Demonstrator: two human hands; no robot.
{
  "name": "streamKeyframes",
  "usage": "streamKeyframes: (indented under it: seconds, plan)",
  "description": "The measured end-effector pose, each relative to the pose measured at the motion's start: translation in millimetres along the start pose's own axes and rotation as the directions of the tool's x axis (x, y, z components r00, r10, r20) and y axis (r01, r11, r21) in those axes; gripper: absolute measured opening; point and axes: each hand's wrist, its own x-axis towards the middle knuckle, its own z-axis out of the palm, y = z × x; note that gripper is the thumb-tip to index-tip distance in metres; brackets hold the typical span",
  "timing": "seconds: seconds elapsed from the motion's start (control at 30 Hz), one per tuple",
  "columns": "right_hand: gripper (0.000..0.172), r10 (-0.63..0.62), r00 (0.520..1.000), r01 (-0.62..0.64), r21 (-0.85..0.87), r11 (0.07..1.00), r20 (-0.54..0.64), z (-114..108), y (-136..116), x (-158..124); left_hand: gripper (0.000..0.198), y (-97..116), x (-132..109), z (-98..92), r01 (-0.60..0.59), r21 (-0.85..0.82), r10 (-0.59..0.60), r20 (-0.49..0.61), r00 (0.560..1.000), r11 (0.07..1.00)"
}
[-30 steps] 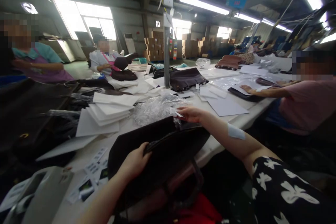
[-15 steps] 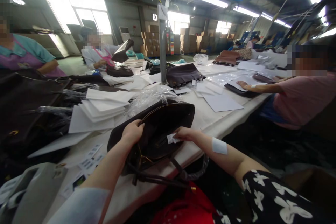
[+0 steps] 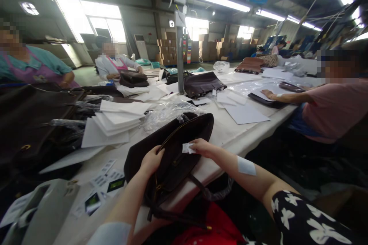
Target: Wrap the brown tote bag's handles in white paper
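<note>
A dark brown handbag (image 3: pixel 184 176) lies at the table's near edge, its zipped mouth spread apart. My left hand (image 3: pixel 151 159) is closed on the left rim of the opening, beside the zipper. In my right hand (image 3: pixel 202 147) a small white packet (image 3: pixel 188 148) is pinched between the fingertips, over the bag's opening. Printing on the packet is too small to read. One bag handle (image 3: pixel 214 194), wrapped in clear plastic, hangs over the table edge on the right. The other handle droops toward my lap.
White sheets (image 3: pixel 115 118) are stacked left of clear plastic wrap (image 3: pixel 169 113). Printed cards (image 3: pixel 107 178) lie near a grey device (image 3: pixel 43 206). A metal post (image 3: pixel 180 57) rises behind. More dark bags (image 3: pixel 34 118) stand left. Co-workers sit at the left and right (image 3: pixel 336 111).
My right hand has lifted slightly with the white packet, which shows more clearly. The bag's mouth looks narrower. Across the table, a co-worker has lowered a dark flap onto a bag.
</note>
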Motion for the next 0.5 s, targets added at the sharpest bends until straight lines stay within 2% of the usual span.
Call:
streamKeyframes:
  seconds: [0.13,0.2,0.27,0.3,0.37,0.43,0.47,0.5]
  plan:
    - [0.027,-0.112,0.994,0.108,0.149,0.983,0.015,-25,-4,-16,0.041,4,-3,-1.7,-0.001,0.044,0.000,0.012,1.000,0.999]
    - [0.033,-0.182,0.983,0.181,0.164,0.970,-0.009,-49,-8,-24,0.043,7,-5,-3.4,0.010,0.071,-0.012,0.027,1.000,0.997]
    - [0.036,-0.263,0.960,0.274,0.119,0.954,-0.098,-79,-12,-29,0.045,8,-4,-5.1,0.008,0.073,-0.012,0.045,0.999,0.997]
    - [0.035,-0.307,0.933,0.323,0.057,0.945,-0.186,-96,-15,-31,0.046,9,-4,-5.7,0.006,0.073,-0.010,0.052,0.999,0.997]
    - [0.034,-0.385,0.834,0.368,-0.122,0.922,-0.396,-129,-18,-30,0.049,8,-3,-6.2,0.001,0.075,-0.006,0.064,0.998,0.997]
    - [0.034,-0.427,0.714,0.329,-0.271,0.904,-0.555,-159,-18,-25,0.049,8,-1,-6.1,0.002,0.087,-0.008,0.064,0.998,0.996]
    - [0.035,-0.427,0.676,0.294,-0.312,0.903,-0.600,-171,-17,-20,0.049,7,0,-5.9,0.000,0.090,-0.005,0.059,0.998,0.996]
    - [0.035,-0.418,0.657,0.260,-0.332,0.907,-0.627,-182,-15,-15,0.049,6,1,-5.7,0.000,0.091,-0.005,0.055,0.998,0.996]
